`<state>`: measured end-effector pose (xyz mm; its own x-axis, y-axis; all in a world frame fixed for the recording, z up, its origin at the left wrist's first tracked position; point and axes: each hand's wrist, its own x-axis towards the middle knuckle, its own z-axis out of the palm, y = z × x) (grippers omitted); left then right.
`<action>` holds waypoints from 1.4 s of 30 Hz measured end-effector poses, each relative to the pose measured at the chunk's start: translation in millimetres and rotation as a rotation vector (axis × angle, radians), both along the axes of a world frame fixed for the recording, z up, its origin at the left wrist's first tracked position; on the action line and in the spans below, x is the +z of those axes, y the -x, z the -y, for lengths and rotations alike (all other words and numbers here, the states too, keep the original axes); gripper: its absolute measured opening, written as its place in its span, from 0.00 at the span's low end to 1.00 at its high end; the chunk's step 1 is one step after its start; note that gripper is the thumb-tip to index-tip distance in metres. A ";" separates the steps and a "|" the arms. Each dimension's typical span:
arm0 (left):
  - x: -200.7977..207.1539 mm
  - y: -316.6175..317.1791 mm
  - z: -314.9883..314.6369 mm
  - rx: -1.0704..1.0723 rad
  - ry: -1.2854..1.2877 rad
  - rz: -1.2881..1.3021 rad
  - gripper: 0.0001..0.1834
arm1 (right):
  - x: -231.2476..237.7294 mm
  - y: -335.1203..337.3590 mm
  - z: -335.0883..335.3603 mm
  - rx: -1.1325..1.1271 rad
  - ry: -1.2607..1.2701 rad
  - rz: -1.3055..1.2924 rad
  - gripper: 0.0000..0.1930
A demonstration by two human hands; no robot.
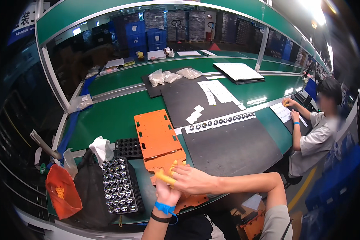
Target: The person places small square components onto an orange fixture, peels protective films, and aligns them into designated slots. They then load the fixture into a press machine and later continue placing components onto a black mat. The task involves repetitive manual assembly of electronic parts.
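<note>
My left hand [168,193] and my right hand [190,179] meet over the lower part of an orange fixture board [158,134]. Yellow finger cots [164,177] cover some of the fingertips. The right fingers are bent in against the left hand, and whatever lies between them is hidden. Most of the left fingers are covered by the right hand. A blue wrist strap [164,207] and a black band circle my left wrist. Left of the fixture stands a black tray of shiny round parts [119,186], with an emptier black tray [128,148] behind it.
An orange bag [64,192] with small yellow pieces hangs at the left, beside white tissue [100,147]. A black mat [232,146] lies right of the fixture, with a row of round black parts [224,121] behind it. A co-worker [320,128] sits at the right.
</note>
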<state>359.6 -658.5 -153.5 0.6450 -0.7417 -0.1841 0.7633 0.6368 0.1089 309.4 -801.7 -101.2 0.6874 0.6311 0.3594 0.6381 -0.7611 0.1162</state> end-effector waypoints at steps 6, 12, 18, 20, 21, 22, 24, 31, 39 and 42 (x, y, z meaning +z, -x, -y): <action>-27.2 -14.7 12.6 -0.119 0.144 -0.171 0.23 | 26.6 -32.0 38.5 -0.163 -0.318 -0.036 0.28; -13.3 -12.2 18.6 -0.188 -0.085 -0.108 0.22 | 0.4 -142.0 151.6 -0.773 -0.595 0.024 0.20; -8.7 -13.0 17.1 -0.182 -0.104 -0.065 0.22 | -34.6 -197.7 197.9 -1.114 -0.254 -0.440 0.31; -6.3 -12.2 16.1 -0.181 -0.107 -0.062 0.22 | -35.5 -202.4 200.1 -1.101 -0.223 -0.489 0.32; -4.2 -12.5 16.9 -0.183 -0.106 -0.059 0.22 | -35.1 -203.7 202.6 -1.098 -0.207 -0.513 0.33; -3.8 -11.5 15.9 -0.183 -0.110 -0.063 0.22 | -36.9 -203.0 201.1 -1.092 -0.193 -0.545 0.33; -3.4 -11.2 14.3 -0.175 -0.127 -0.069 0.22 | -40.6 -201.5 198.3 -0.998 -0.170 -0.470 0.26; -2.8 -11.6 15.2 -0.175 -0.114 -0.049 0.22 | -46.0 -205.7 203.6 -0.844 -0.004 -0.260 0.12; -9.4 -13.0 16.7 -0.179 -0.122 -0.011 0.23 | -58.3 -213.2 203.6 -0.920 -0.049 -0.141 0.07; -7.4 -12.6 17.1 -0.188 -0.125 -0.019 0.23 | -67.9 -214.0 199.4 -0.958 -0.013 -0.120 0.06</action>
